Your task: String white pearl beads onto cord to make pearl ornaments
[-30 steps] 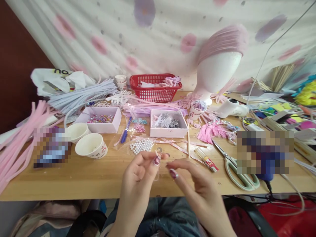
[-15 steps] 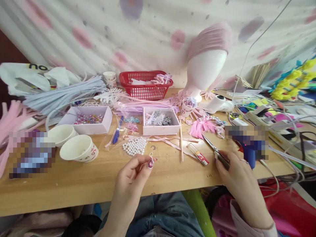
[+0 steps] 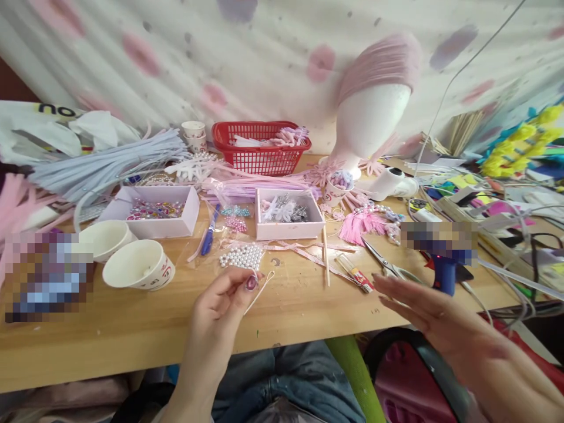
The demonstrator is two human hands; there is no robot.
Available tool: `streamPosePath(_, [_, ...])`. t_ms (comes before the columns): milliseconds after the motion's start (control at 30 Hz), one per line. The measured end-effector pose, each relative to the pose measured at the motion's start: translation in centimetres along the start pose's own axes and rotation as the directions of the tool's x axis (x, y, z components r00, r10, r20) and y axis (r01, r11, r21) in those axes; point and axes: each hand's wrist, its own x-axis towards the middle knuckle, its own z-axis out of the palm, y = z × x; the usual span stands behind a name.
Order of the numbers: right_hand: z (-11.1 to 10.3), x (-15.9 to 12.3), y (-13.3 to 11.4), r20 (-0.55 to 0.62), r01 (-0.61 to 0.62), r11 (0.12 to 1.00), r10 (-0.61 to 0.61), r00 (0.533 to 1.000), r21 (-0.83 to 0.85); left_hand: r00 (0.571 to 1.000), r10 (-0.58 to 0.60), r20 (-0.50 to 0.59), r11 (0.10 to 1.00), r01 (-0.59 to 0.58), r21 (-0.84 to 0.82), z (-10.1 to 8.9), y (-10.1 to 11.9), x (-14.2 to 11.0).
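My left hand [image 3: 220, 305] is closed in a pinch on a thin clear loop of cord [image 3: 261, 289] that sticks out to the right, just in front of a packet of white pearl beads [image 3: 242, 256]. My right hand [image 3: 423, 305] is open with the fingers stretched out flat, pointing left, and holds nothing. It hovers over the front edge of the wooden table [image 3: 132, 335], right beside the scissors [image 3: 388, 265] and a blue glue gun [image 3: 443, 271].
Two paper cups [image 3: 136, 265] stand at the left. Two shallow pink boxes [image 3: 284, 212] of trinkets, a red basket [image 3: 259, 148], a foam head with a pink cap [image 3: 372, 114], a pink tassel [image 3: 363, 226], a blue pen [image 3: 210, 230] and piles of pipe cleaners [image 3: 106, 164] crowd the back.
My right hand left the left hand, went right onto the scissors, and now hovers open above them. The left hand keeps its pinch; the cord now hangs out to the right.
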Motion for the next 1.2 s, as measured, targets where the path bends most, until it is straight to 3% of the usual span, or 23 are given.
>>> streamPosePath(67, [2.0, 0.8, -1.4, -0.051, 0.074, 0.874, -0.056, 0.997, 0.479, 0.995, 0.010, 0.102, 1.000, -0.008, -0.027, 0.8, -0.1, -0.2])
streamPosePath(133, [4.7, 2.1, -2.7, -0.135, 0.123, 0.668, -0.034, 0.990, 0.734, 0.967, -0.030, 0.254, 0.998, 0.045, -0.053, 2.0, -0.4, -0.6])
streamPosePath(267, [9.2, 4.2, -4.1, -0.028, 0.040, 0.338, -0.040, 0.999, 0.940, 0.820, -0.170, 0.547, 0.977, 0.214, -0.018, 4.4, -0.9, -1.4])
streamPosePath(333, [10.1, 4.5, -4.2, 0.052, -0.041, 0.237, -0.042, 0.998, 0.971, 0.762, -0.229, 0.606, 0.964, 0.266, 0.029, 4.9, -1.1, -1.5])
streamPosePath(400, [10.1, 4.7, -4.0, 0.118, -0.109, 0.182, -0.038, 0.992, 0.977, 0.750, -0.282, 0.599, 0.952, 0.296, 0.077, 4.8, -1.2, -1.4])
streamPosePath(500, [9.2, 4.9, -3.4, 0.157, -0.149, 0.154, -0.038, 0.987, 0.977, 0.787, -0.308, 0.534, 0.948, 0.304, 0.099, 4.1, -1.2, -1.2])
streamPosePath(667, [8.0, 5.4, -2.8, 0.247, -0.227, 0.193, -0.087, 0.965, 0.955, 0.937, -0.186, 0.295, 0.981, 0.193, 0.003, 2.6, -0.6, 0.6])
streamPosePath(800, [8.2, 5.5, -2.6, 0.271, -0.258, 0.184, -0.050, 0.961, 0.949, 0.976, -0.110, 0.190, 0.988, 0.128, -0.087, 1.5, -0.5, 2.4])
streamPosePath(933, [8.6, 5.4, -2.5, 0.308, -0.296, 0.170, -0.049, 0.950, 0.940, 0.987, -0.005, 0.162, 0.998, 0.015, -0.063, 0.9, -0.8, 2.8])
streamPosePath(1000, [8.7, 5.3, -2.6, 0.309, -0.296, 0.179, -0.046, 0.950, 0.938, 0.983, 0.123, 0.133, 0.992, -0.125, 0.007, 1.0, -0.8, 2.2])
streamPosePath(1100, [8.8, 5.0, -3.0, 0.295, -0.286, 0.195, -0.019, 0.955, 0.938, 0.917, 0.384, 0.113, 0.898, -0.399, 0.188, 2.0, -0.3, 0.7])
streamPosePath(1133, [8.9, 4.8, -3.2, 0.284, -0.275, 0.199, -0.017, 0.959, 0.941, 0.889, 0.431, 0.151, 0.857, -0.456, 0.239, 2.5, -0.1, 0.2])
streamPosePath(1200, [9.3, 4.4, -3.6, 0.266, -0.252, 0.219, -0.036, 0.963, 0.943, 0.864, 0.413, 0.288, 0.827, -0.488, 0.280, 3.4, 0.4, -0.5])
